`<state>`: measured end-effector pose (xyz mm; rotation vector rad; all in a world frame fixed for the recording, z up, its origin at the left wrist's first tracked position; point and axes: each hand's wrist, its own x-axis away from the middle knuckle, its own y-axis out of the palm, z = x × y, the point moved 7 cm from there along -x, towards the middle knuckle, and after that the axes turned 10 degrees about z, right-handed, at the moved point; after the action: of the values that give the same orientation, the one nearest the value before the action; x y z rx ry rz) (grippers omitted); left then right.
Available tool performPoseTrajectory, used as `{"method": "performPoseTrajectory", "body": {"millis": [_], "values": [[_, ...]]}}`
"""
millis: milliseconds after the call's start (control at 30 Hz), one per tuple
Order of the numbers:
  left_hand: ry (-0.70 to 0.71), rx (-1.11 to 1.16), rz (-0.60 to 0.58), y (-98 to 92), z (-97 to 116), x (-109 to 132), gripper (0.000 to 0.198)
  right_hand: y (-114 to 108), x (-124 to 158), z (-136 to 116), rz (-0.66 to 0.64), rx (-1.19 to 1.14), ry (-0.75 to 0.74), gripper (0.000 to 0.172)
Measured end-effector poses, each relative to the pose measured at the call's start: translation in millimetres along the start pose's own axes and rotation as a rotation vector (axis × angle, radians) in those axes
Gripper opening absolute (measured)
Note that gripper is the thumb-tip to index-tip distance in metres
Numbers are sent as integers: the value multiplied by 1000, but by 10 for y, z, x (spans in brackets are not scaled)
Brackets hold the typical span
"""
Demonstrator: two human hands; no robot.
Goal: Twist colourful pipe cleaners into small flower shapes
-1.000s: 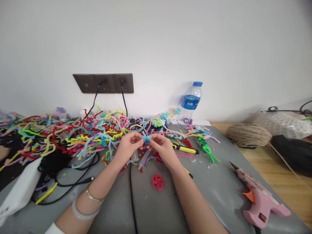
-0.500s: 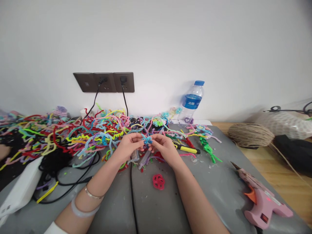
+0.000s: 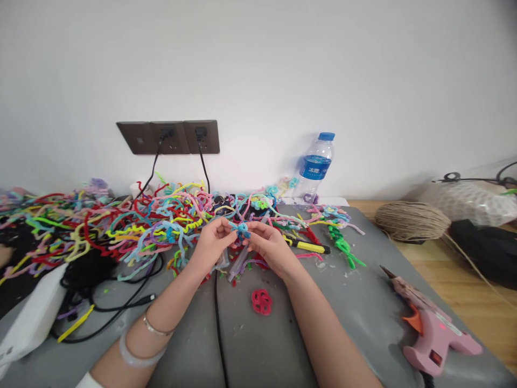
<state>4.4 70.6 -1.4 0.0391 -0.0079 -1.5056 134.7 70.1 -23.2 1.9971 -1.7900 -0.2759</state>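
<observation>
Between both hands, above the grey table (image 3: 250,345), is a small light-blue pipe-cleaner flower (image 3: 242,230) with looped petals. My left hand (image 3: 214,241) pinches its left side with thumb and fingertips. From the right, my right hand (image 3: 269,243) grips the other side in the same way. Some of the flower is covered by the fingertips. Below the hands, a pink-red pipe-cleaner flower (image 3: 262,302) lies flat on the table. Just under the fingers are clear glue sticks (image 3: 237,265), partly hidden.
A tangled heap of coloured pipe cleaners (image 3: 137,221) spreads behind and left. Right of my hands lie a yellow cutter knife (image 3: 307,246) and a green braided piece (image 3: 341,245). A pink glue gun (image 3: 438,334), twine ball (image 3: 412,221), bottle (image 3: 315,167) and white power strip (image 3: 34,318) surround the workspace.
Both hands keep hold of the blue flower. It has turned slightly between the fingers, so more of its loops show. The whole view has shifted a little.
</observation>
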Motion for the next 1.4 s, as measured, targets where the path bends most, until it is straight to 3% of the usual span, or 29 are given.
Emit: {"method": "performPoseTrajectory", "body": {"millis": [167,467,600,833,1000,1267,1400], "values": [[-15,-24,-26,40,11,25,25,-70,-37,11,78,19,-30,36],[-358,56,-200,89,-173,82,29,-82,38,-145,-45,263,-76,24],[-455,130,-218,102,-232,101,31,-88,54,-185,-68,304,-102,23],[-385,205,-108,97,-179,58,44,-150,-20,-178,49,199,-157,33],[-299,209,-14,67,-153,41,40,-86,-19,-136,47,231,-173,36],[-209,29,-46,-1,-157,-6,29,-48,5,-136,-34,316,-203,33],[-270,-152,-123,-67,-168,7,28,4,44,-113,-161,343,-161,29]]}}
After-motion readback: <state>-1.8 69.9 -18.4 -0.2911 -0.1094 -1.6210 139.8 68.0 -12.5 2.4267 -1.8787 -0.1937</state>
